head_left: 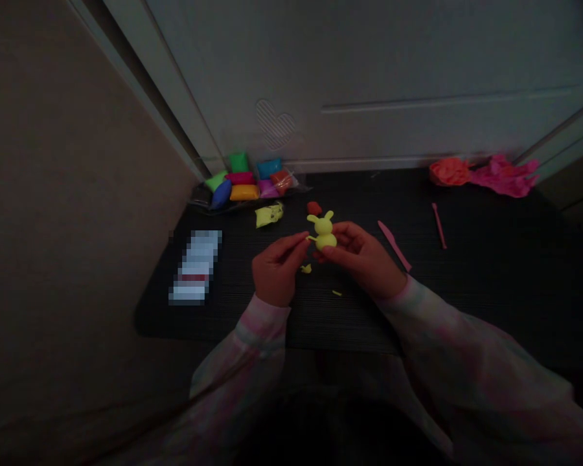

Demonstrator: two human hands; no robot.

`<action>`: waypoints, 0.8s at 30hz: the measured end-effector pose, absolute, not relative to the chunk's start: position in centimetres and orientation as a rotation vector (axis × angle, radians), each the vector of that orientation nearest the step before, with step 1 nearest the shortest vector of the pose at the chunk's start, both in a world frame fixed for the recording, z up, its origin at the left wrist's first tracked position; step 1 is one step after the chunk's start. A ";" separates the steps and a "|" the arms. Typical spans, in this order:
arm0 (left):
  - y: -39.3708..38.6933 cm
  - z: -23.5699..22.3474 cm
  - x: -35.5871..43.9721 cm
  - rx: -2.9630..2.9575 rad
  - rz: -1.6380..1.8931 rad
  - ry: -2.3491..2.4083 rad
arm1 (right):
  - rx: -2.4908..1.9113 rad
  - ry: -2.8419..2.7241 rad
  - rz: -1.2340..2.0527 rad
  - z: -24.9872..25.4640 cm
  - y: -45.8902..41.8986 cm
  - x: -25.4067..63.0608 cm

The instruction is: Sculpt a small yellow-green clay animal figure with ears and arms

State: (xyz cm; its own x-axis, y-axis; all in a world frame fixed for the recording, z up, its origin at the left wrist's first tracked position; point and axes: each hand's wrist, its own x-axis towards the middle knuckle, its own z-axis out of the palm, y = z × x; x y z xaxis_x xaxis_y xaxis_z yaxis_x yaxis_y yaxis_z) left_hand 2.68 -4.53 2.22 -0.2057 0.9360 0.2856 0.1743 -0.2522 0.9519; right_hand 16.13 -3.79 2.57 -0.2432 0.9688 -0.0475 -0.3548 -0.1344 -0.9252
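Note:
A yellow clay rabbit figure (325,241), with a round head, two ears and a round body, is held upright by my right hand (362,254), thumb in front and fingers behind. On its left side a thin yellow clay arm sticks out, and the closed fingertips of my left hand (278,266) pinch its end. Below the figure lie a small yellow clay scrap (306,268) and a short thin yellow clay strip (337,293). Just behind the rabbit sits a red clay lump (313,208).
Several coloured clay packets (244,192) in clear plastic lie at the back left, an opened yellow packet (269,215) before them. A blurred-out flat screen (195,266) is at left. Rightward lie a pink plastic knife (394,246), a thin pink tool (439,226) and crumpled pink material (505,175).

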 end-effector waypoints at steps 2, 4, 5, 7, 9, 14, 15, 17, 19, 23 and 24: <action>-4.5 2.1 2.7 1.408 1.535 1.343 | -0.862 -1.039 1.601 2.6 -3.8 16.1; -4.6 2.0 2.7 1.401 1.546 1.320 | -0.863 -1.044 1.600 2.5 -3.8 16.1; -4.6 2.0 2.8 1.387 1.548 1.301 | -0.866 -1.048 1.596 2.5 -3.8 16.2; -4.6 1.9 2.8 1.345 1.533 1.254 | -0.873 -1.056 1.580 2.5 -3.8 16.2; -4.6 1.9 2.8 1.310 1.506 1.220 | -0.877 -1.067 1.557 2.5 -3.8 16.2; -4.7 2.0 2.6 1.449 1.537 1.317 | -0.892 -1.070 1.527 2.5 -3.8 16.2; -4.7 2.0 2.6 1.502 1.553 1.346 | -0.893 -1.071 1.526 2.5 -3.8 16.2; -4.7 1.9 2.5 1.601 1.585 1.380 | -0.891 -1.076 1.524 2.5 -3.8 16.3; -4.7 1.7 2.5 1.670 1.615 1.386 | -0.890 -1.080 1.518 2.5 -3.8 16.3; -4.6 1.4 2.4 1.748 1.643 1.380 | -0.894 -1.086 1.504 2.5 -3.8 16.2; -4.6 1.4 2.4 1.753 1.643 1.380 | -0.893 -1.089 1.501 2.5 -3.8 16.2</action>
State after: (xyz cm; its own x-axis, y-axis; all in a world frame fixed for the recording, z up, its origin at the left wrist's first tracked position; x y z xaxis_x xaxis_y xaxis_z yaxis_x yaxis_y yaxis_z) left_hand 2.44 -4.57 1.41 -0.1587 0.8236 0.5445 0.3944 -0.4527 0.7997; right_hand 16.19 -3.82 2.51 -0.1917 0.9814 0.0027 -0.3070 -0.0573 -0.9500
